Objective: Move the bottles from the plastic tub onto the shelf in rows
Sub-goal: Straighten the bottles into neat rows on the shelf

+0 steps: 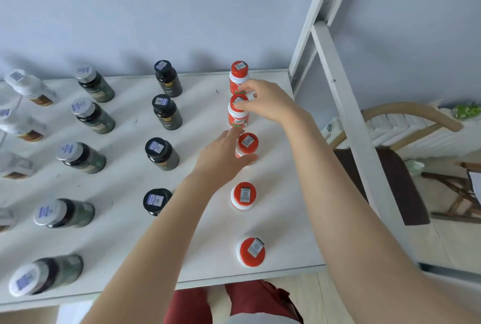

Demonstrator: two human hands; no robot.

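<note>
Presently pinching the second-farthest bottle (238, 115) by its cap in the right hand (265, 102), clasping the third bottle (247, 142) in the left hand (221, 157), right row on the shelf (281, 206); risking toppling close-set neighbours (239, 76) by nudging.

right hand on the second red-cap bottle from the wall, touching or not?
Touching. Head view: the right hand pinches the top of the red-cap bottle between thumb and fingers, with no gap visible.

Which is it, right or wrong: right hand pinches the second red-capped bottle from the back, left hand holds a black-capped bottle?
Wrong on one point. In the head view the left hand holds the third red-capped bottle from the back, not a black-capped one. The right hand does pinch the second red-capped bottle.
</note>
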